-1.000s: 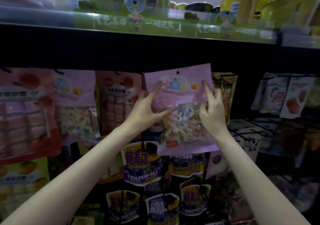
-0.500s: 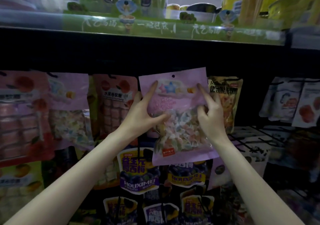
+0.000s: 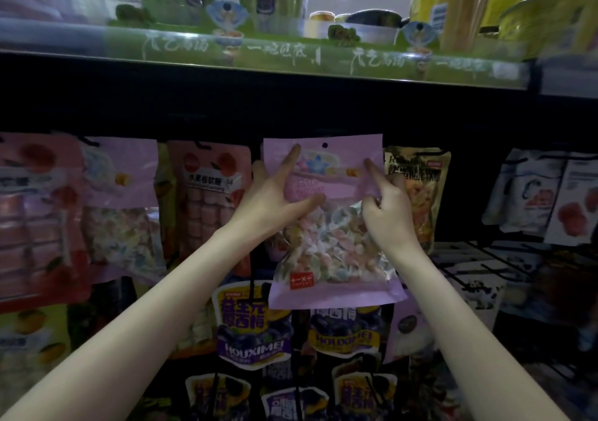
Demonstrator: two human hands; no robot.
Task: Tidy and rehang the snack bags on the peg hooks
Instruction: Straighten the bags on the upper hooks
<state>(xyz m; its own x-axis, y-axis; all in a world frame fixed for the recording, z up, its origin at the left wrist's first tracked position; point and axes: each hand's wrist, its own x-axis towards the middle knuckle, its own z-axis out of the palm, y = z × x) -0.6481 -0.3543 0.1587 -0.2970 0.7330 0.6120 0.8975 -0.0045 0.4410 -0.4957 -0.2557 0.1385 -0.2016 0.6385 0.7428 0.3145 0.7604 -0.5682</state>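
Note:
A pink snack bag (image 3: 330,252) with pastel candies behind a clear window is held up in front of the top peg row, under a dark shelf. Its hang hole (image 3: 324,145) sits at the top centre; no peg is visible through it. My left hand (image 3: 275,194) grips the bag's left side, index finger stretched up along the header and thumb across the front. My right hand (image 3: 385,204) pinches the right edge with curled fingers, index finger pointing up.
Another pink candy bag (image 3: 121,194) and a peach bag (image 3: 210,200) hang to the left, a yellow-orange bag (image 3: 417,194) to the right. Purple plum bags (image 3: 249,333) hang below. Bare black peg hooks (image 3: 479,259) jut out at right. Cup noodles stand on the shelf (image 3: 291,61) above.
Both hands and the pink bag have shifted slightly lower and left within the view. My right fingers have curled more tightly on the bag's edge.

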